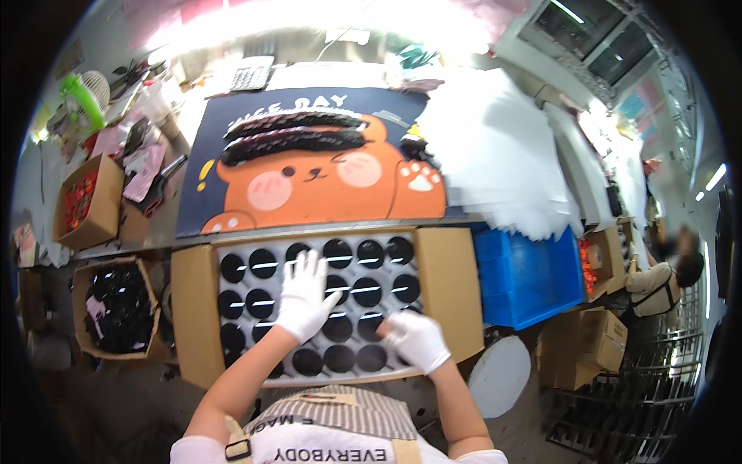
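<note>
An open cardboard carton (450,290) lies in front of me, its side flaps folded out. In it, rows of glossy black round pieces (338,328) sit in a pale tray (352,272); their exact kind I cannot make out. My left hand (304,294), in a white glove, rests over the upper middle rows with its fingers spread. Over the lower right pieces is my right hand (417,339), also gloved, its fingers curled in. Whatever it may hold is hidden. Both hands cover some of the pieces.
Behind the carton, a bear-printed mat (309,189) bears dark shiny strips (297,139). White sheets (502,147) and a blue crate (533,278) stand right. Left are a box of red pieces (85,201) and one of black pieces (120,309). A person (657,286) is far right.
</note>
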`<act>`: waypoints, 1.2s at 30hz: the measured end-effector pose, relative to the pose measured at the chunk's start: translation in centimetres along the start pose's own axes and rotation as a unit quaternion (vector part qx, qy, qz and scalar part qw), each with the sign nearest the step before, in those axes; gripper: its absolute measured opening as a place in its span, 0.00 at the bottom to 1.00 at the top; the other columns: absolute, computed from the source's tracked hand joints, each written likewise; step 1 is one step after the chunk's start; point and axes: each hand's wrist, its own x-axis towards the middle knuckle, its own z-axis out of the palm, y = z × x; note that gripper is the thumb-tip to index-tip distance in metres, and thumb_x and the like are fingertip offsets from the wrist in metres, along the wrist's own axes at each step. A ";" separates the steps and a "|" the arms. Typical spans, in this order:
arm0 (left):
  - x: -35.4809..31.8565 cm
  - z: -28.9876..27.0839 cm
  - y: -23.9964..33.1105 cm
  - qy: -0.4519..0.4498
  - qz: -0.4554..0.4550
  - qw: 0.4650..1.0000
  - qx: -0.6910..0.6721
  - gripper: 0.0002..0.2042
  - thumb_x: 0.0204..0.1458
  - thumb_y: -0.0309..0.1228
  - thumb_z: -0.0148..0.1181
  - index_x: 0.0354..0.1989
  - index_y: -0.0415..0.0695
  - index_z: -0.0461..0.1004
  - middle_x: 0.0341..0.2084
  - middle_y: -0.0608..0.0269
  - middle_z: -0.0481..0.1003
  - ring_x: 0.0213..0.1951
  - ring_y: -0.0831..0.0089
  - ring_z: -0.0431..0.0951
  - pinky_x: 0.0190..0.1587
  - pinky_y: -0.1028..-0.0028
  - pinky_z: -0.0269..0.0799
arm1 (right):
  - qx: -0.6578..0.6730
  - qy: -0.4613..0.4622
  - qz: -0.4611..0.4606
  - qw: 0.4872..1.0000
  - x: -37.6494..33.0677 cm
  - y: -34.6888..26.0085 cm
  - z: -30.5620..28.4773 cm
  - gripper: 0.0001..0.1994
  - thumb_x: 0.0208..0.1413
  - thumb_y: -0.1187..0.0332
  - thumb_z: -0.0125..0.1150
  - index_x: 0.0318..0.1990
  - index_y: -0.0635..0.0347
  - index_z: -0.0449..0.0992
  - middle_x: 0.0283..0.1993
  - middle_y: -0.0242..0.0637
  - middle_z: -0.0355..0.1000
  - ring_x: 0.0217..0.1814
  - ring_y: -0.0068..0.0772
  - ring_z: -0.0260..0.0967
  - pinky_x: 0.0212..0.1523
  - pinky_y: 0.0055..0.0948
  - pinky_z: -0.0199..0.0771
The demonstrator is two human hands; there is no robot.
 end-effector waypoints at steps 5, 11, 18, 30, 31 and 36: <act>-3.0 -2.9 1.1 0.122 0.000 0.990 -0.066 0.32 0.49 0.34 0.63 0.62 0.35 0.60 0.64 0.36 0.55 0.67 0.40 0.52 0.67 0.50 0.49 | -0.096 0.407 -0.011 0.908 12.3 12.5 -8.9 0.11 0.49 0.74 0.63 0.42 0.63 0.78 0.44 0.47 0.75 0.47 0.48 0.73 0.48 0.37 0.73; -8.0 -3.6 0.6 0.176 -0.078 0.975 -0.108 0.26 0.48 0.26 0.61 0.57 0.35 0.65 0.64 0.37 0.57 0.66 0.40 0.55 0.66 0.53 0.54 | -0.113 0.350 0.045 0.929 18.8 25.3 -6.7 0.09 0.51 0.66 0.67 0.32 0.61 0.74 0.34 0.44 0.73 0.39 0.47 0.71 0.42 0.40 0.71; -9.9 -5.7 1.8 0.120 -0.202 0.829 -0.508 0.24 0.49 0.20 0.55 0.58 0.35 0.67 0.57 0.49 0.66 0.58 0.60 0.68 0.58 0.65 0.66 | 0.122 0.041 -0.059 0.990 12.6 10.8 -12.9 0.04 0.46 0.79 0.56 0.31 0.61 0.73 0.25 0.36 0.69 0.29 0.25 0.68 0.33 0.26 0.71; -5.5 -2.3 -4.0 0.124 -0.165 0.877 -0.434 0.36 0.51 0.24 0.59 0.70 0.40 0.52 0.25 0.63 0.76 0.28 0.78 0.75 0.37 0.77 0.73 | 0.485 -0.142 0.196 0.840 2.6 -7.1 2.9 0.25 0.62 0.66 0.53 0.66 0.62 0.59 0.35 0.39 0.75 0.26 0.24 0.73 0.23 0.20 0.72; -7.0 -2.9 -5.4 0.114 -0.197 0.866 -0.445 0.36 0.51 0.24 0.59 0.70 0.40 0.51 0.25 0.63 0.76 0.27 0.79 0.75 0.37 0.77 0.73 | 0.512 -0.089 0.207 0.829 2.1 -5.3 2.4 0.31 0.65 0.59 0.52 0.70 0.63 0.50 0.36 0.40 0.75 0.25 0.23 0.72 0.19 0.20 0.71; -11.4 -1.7 -12.4 0.088 -0.235 0.898 -0.361 0.38 0.49 0.27 0.58 0.70 0.39 0.49 0.38 0.47 0.79 0.38 0.59 0.81 0.44 0.67 0.75 | 0.491 -0.027 0.329 0.806 -2.8 -2.1 5.6 0.36 0.65 0.56 0.54 0.72 0.63 0.43 0.37 0.40 0.74 0.24 0.20 0.68 0.20 0.17 0.68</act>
